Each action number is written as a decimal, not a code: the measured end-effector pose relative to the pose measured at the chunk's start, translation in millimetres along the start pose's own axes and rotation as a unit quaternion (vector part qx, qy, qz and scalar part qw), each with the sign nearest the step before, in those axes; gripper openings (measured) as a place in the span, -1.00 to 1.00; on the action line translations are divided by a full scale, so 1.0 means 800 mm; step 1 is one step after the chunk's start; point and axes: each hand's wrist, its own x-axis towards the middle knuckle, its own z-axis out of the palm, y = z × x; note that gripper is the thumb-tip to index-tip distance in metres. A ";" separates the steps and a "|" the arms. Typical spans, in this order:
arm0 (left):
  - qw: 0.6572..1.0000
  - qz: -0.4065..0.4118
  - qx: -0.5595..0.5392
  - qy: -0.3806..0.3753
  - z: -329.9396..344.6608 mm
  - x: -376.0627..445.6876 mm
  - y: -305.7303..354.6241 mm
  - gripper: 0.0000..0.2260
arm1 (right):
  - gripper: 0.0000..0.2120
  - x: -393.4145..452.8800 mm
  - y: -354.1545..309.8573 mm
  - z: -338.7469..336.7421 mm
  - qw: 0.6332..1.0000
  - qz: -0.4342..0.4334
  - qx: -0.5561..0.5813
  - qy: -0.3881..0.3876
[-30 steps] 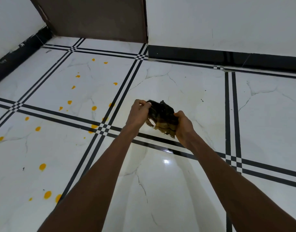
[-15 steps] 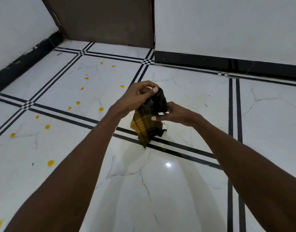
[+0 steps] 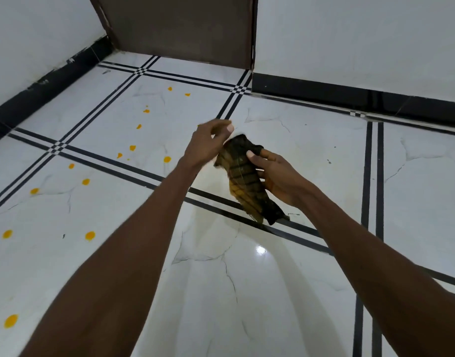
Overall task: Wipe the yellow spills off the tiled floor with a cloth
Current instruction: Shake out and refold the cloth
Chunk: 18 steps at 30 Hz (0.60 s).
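A dark cloth with yellow and black checks hangs above the white tiled floor. My right hand holds it from the right, thumb pressed on its upper end. My left hand hovers at the cloth's top left, fingers curled and apart; whether it touches the cloth is unclear. Several yellow spills dot the tiles to the left, one just left of my left wrist, another nearer me, and one at the lower left edge.
A dark brown door stands shut at the far end. White walls with a black skirting close the floor at the back and left. Black double lines cross the tiles.
The cloth has unrolled from a bunched ball into a long hanging strip. My left hand has loosened from it and my right hand now carries it. The view has swung left.
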 end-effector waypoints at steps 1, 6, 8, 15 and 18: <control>1.000 -0.019 0.006 0.020 0.008 -0.008 -0.011 -0.71 | -0.72 0.001 0.000 0.003 1.000 -0.002 0.006 0.010; 0.964 -0.252 -0.081 0.005 0.046 -0.061 -0.057 -0.43 | -0.71 0.000 0.004 0.006 0.999 0.014 0.029 0.041; 0.938 -0.319 -0.131 -0.043 0.053 -0.075 -0.061 -0.30 | -0.71 -0.001 0.006 0.005 0.998 0.019 0.043 0.035; 0.901 -0.317 -0.274 -0.109 0.041 -0.076 -0.056 -0.55 | -0.74 -0.004 -0.003 0.002 0.998 0.007 0.023 0.049; 0.922 -0.280 -0.265 -0.039 0.035 -0.071 -0.055 -0.81 | -0.77 -0.005 -0.014 -0.002 0.988 0.001 -0.124 0.096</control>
